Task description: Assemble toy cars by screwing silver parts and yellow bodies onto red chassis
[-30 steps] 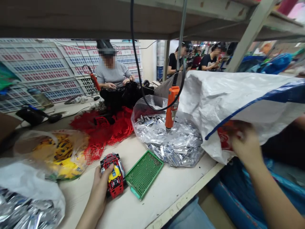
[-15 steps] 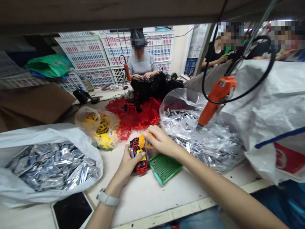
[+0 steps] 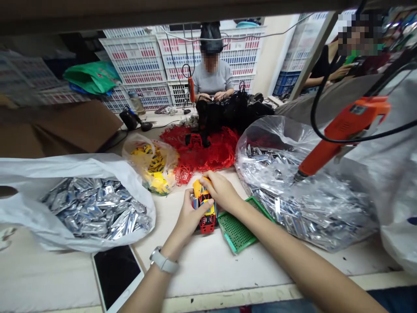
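A red and black toy car (image 3: 207, 224) with a yellow piece on it lies lengthwise in front of me. My left hand (image 3: 189, 214) is closed around its left side, the thumb across the yellow piece. With my right hand (image 3: 223, 191) I grip a yellow-orange body part (image 3: 198, 188) against the car's far end; my fingers hide part of it. Whether the part is seated or just resting there, I cannot tell. Just right of the car, under my right forearm, lies a green perforated tray (image 3: 239, 230).
Bags of silvery parts stand left (image 3: 97, 208) and right (image 3: 280, 204). Beyond are a bag of yellow parts (image 3: 159, 180) and a red frame pile (image 3: 208, 156). An orange electric screwdriver (image 3: 342, 130) hangs at right. A tablet (image 3: 119, 276) lies near left. A co-worker (image 3: 213, 76) sits opposite.
My right hand has brought the yellow-orange part from the car's upper right onto its far end. The car is turned slightly in my left hand. The whole view has shifted, moving the surroundings rightward.
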`<state>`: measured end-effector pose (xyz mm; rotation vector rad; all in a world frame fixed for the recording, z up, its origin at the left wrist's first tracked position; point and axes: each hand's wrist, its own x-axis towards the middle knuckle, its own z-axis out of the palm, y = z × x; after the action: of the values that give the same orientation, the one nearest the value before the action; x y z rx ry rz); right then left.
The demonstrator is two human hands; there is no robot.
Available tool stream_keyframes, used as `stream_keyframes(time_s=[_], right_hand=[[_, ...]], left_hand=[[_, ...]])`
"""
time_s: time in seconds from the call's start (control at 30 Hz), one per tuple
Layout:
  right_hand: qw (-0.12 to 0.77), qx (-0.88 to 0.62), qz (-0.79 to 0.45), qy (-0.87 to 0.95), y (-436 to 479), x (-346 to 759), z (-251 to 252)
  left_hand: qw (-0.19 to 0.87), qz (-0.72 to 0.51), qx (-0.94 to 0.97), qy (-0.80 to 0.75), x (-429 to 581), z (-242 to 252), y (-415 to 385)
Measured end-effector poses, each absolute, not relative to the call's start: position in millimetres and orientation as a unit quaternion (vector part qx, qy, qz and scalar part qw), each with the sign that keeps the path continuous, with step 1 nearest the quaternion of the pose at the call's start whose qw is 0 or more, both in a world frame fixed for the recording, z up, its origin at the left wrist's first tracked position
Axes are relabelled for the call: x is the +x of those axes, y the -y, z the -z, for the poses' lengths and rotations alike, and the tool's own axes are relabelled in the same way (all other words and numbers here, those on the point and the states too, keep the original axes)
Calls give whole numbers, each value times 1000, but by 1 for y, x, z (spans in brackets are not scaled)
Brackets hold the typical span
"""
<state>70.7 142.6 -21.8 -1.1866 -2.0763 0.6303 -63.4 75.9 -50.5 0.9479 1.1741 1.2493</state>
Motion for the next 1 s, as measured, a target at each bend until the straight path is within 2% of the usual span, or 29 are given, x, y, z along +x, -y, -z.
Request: stream_keyframes(time_s=[0.57,0.77,1.0], right_hand=[[322,-477,-291,764,-139,75,18],[346,-405,-401,745,-140,79,18],[309,-279,-555,720,-150,98,21]], left_hand=[[557,-563,349,-501,-57,36,-73],[552,-578,344,-493,-53,33,-71],[563,-598,315,-475,-55,32,-70]])
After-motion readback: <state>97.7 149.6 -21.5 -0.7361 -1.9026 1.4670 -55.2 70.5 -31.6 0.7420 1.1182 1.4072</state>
